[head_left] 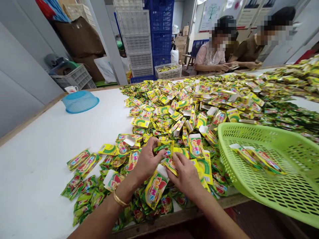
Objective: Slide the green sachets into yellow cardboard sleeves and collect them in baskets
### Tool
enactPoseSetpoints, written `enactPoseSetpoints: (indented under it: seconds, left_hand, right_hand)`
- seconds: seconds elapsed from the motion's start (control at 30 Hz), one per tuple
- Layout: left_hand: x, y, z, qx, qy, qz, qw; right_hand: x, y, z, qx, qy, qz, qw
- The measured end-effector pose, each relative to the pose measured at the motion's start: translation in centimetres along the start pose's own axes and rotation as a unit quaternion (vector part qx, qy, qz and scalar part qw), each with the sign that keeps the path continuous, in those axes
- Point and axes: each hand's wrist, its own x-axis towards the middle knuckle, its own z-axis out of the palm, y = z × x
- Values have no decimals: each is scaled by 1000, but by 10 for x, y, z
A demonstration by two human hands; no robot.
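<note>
Cup: 1, white with red marks, at the worktop's far left edge.
Blue basket: 1, upside down, just beside the cup.
Outlying boxes: 2, yellow, side by side at the pile's left edge.
Crate stacks: 2 behind the worktop, one white, one blue.
Left hand: closed, pinching green packet over the pile; 1 gold bangle on wrist.
Yellow box: 1, between the hands, above the near part of the pile.
Right hand: fingers closed on that box, just beside the left.
Pile: boxes and packets, too many to count from here.
Co-workers: at least 2, seated far side.
Green basket: 1, near right, holding 2 boxes.
</note>
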Motion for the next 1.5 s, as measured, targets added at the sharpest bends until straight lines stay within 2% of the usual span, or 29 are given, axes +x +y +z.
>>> enactPoseSetpoints:
  seconds: [0.07,0.23,0.3,0.47,0.67,0.9,1.03,1.13,1.23,1.33,1.43,1.5]
  left_hand:
    - [1,-2,-3,26,-6,-3,1000]
    - [6,-8,-15,88,-104,-16,991]
    - [6,-7,-16,108,-122,-13,986]
    - [4,-4,-10,177,-108,-15,978]
    - [6,-6,-15,122,-142,-18,982]
    - [3,1,-19,96,-134,2,986]
    - [0,5,-18,155,-115,-9,981]
    - [0,10,-18,182,-130,-9,975]
    - [2,15,-17,179,-161,17,971]
    - [5,17,-14,214,-145,43,965]
    - [8,12,-13,239,-120,29,963]
    - [10,7,-16,234,-143,14,962]
  right_hand:
    - [0,0,-3,20,2,-3,1000]
    - [-1,4,-14,54,-37,-36,997]
    - [-1,5,-16,57,-36,-48,997]
    - [-2,3,-14,58,-18,-59,996]
    - [-6,-1,-10,73,-3,-50,996]
    - [-3,-4,-13,69,19,-50,996]
    - [-2,-9,-14,33,22,-88,995]
    - [-3,-11,-14,1,20,-107,994]
    - [-2,-10,-14,-7,21,-109,994]
    - [-1,-8,-13,4,28,-98,995]
    - [-1,-5,-14,22,23,-86,996]
    - [-2,-6,-15,34,7,-91,995]
